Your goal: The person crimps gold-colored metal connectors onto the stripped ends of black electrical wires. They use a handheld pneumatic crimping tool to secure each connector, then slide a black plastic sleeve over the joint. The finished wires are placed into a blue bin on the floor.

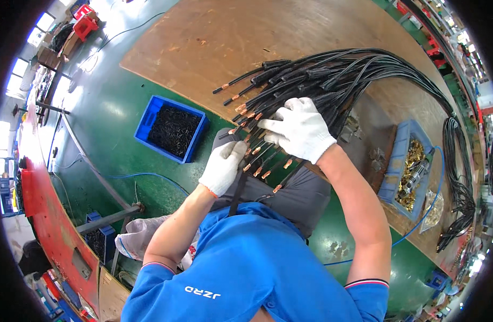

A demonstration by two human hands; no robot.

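Note:
A thick bundle of black cables lies over the wooden table's front edge, and its stripped ends show bare copper strands. Some of these ends hang above my lap. My left hand, in a white glove, is closed at the tips of the cables, its fingers pinching one end. My right hand, also gloved in white, rests over the bundle. Its thumb and forefinger close around a cable a little behind the copper ends. The exact spot gripped is partly hidden by the fingers.
A blue bin of small black parts stands left of the table. On the table's right, a blue-grey bin contains brass-coloured pieces and a metal tool with a blue air hose. Beside it lies a clear plastic bag.

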